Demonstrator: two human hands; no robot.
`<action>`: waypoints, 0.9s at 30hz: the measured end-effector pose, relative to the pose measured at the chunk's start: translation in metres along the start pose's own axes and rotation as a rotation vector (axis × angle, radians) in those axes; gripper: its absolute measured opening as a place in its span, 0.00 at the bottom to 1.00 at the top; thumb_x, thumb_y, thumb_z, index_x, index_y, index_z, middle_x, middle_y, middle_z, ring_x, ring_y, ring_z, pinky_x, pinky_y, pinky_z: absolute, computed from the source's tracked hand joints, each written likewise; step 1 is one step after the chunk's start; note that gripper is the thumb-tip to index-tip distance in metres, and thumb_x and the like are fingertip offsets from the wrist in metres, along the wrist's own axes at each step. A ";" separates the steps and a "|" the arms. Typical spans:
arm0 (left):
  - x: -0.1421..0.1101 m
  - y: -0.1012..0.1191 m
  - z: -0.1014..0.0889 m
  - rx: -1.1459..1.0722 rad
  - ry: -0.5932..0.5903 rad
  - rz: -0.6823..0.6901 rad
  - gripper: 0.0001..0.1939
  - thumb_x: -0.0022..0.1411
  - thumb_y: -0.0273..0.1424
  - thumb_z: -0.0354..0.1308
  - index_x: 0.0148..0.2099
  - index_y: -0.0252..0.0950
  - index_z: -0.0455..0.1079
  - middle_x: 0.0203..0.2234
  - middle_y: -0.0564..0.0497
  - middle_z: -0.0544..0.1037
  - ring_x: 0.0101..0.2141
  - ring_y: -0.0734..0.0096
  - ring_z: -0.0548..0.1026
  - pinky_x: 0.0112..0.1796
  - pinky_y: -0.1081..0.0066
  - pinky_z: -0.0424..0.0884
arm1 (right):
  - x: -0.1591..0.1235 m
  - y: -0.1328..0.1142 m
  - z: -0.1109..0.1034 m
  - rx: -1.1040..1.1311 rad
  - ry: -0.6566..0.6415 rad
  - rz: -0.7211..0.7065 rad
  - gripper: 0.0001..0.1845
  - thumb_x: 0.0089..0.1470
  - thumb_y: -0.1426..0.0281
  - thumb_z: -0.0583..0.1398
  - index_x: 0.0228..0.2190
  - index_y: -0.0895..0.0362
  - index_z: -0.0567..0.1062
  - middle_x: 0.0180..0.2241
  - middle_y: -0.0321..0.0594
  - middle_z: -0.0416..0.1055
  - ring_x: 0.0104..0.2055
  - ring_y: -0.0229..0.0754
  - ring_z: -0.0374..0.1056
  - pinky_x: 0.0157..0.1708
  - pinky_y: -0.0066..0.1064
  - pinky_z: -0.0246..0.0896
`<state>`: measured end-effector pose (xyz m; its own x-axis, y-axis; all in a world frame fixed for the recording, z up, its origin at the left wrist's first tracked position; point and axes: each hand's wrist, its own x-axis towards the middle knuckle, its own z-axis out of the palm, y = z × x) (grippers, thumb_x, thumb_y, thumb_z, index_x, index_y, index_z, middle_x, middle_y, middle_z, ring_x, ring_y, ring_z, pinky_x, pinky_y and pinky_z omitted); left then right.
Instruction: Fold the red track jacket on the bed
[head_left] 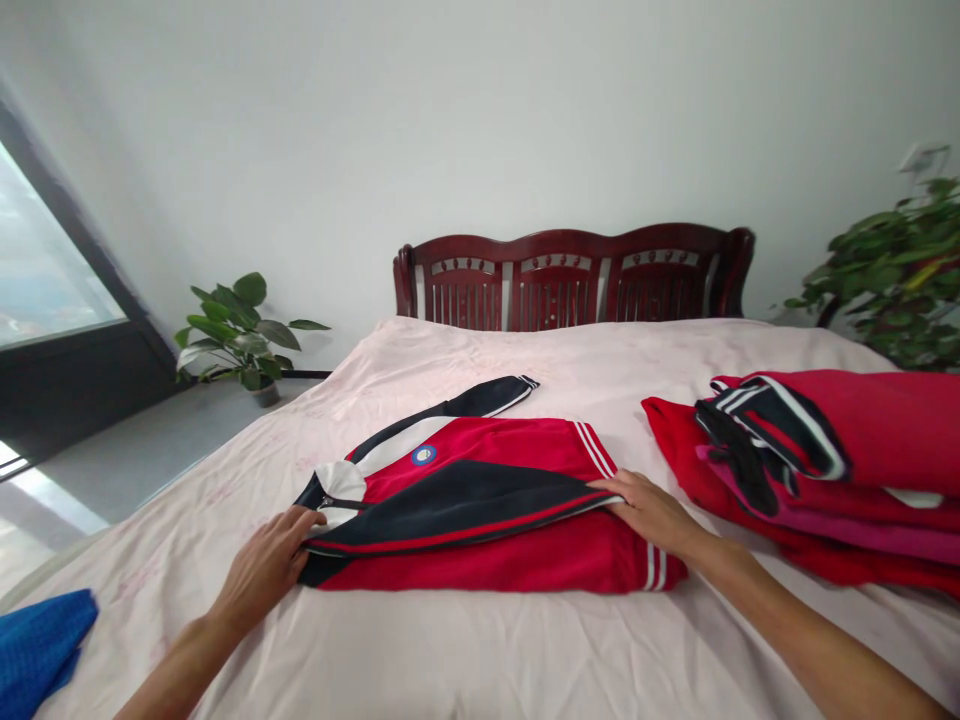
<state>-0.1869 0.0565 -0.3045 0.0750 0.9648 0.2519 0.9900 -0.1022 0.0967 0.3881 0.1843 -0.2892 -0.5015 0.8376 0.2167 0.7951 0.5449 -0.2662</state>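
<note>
Pink bedspread (180,590), red jacket (480,565): fingers of left hand (264,570) and right hand (649,512) touch its edges, grip unclear.

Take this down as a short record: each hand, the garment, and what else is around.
Left hand: on the navy panel's end, near the white collar
Right hand: on the navy panel's other end
Garment: red tracksuit jacket, navy panel lying across it
Beside it: folded red clothes
Under it: pink bed cover
Also there: blue cloth, wooden headboard, potted plant
</note>
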 end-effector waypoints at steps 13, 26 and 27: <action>-0.034 -0.004 -0.009 -0.145 -0.239 0.030 0.15 0.52 0.18 0.45 0.34 0.41 0.66 0.34 0.53 0.74 0.37 0.68 0.73 0.39 0.71 0.65 | -0.092 -0.016 0.000 -0.198 0.008 -0.161 0.28 0.52 0.75 0.59 0.53 0.43 0.74 0.48 0.39 0.73 0.49 0.47 0.69 0.48 0.40 0.67; -0.008 0.026 0.004 -0.005 -0.230 -0.146 0.13 0.63 0.38 0.49 0.41 0.43 0.74 0.43 0.47 0.76 0.44 0.57 0.74 0.47 0.61 0.66 | -0.075 0.001 0.045 0.004 0.175 0.254 0.23 0.59 0.57 0.53 0.51 0.50 0.75 0.57 0.42 0.70 0.61 0.51 0.63 0.61 0.47 0.57; -0.007 0.017 0.007 0.052 -0.180 -0.214 0.16 0.62 0.42 0.50 0.46 0.43 0.74 0.47 0.45 0.75 0.48 0.52 0.73 0.50 0.58 0.65 | -0.071 0.012 0.046 0.020 0.219 0.378 0.27 0.57 0.54 0.54 0.53 0.53 0.73 0.58 0.46 0.68 0.61 0.54 0.62 0.60 0.48 0.58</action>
<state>-0.1697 0.0502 -0.3115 -0.1208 0.9911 0.0559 0.9901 0.1163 0.0783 0.4178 0.1329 -0.3510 -0.0910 0.9515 0.2939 0.9010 0.2043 -0.3826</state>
